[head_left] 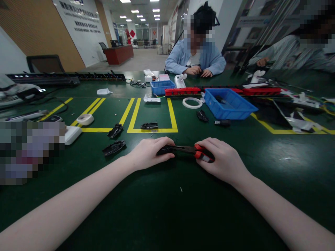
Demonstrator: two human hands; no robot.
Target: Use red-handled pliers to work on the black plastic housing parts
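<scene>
Evidently mid-step, the right hand [225, 157] wraps its fingers around the red handles of the pliers [191, 150], and the left hand [150, 152] pinches a dark piece [163, 150] between thumb and fingers at the pliers' tips. The fingers hide most of it, so whether the jaws bite cannot be told. That piece seems unfinished; four similar black parts [114, 148] lie loose, and nothing shows which are done. Two are left of the pliers, one beyond their tips by yellow tape [167, 130], one beyond the handles. Farther beyond the handles, on the green table [167, 216], sits a large blue tray [234, 114]; across from the pliers is a co-worker's hand [193, 70].
</scene>
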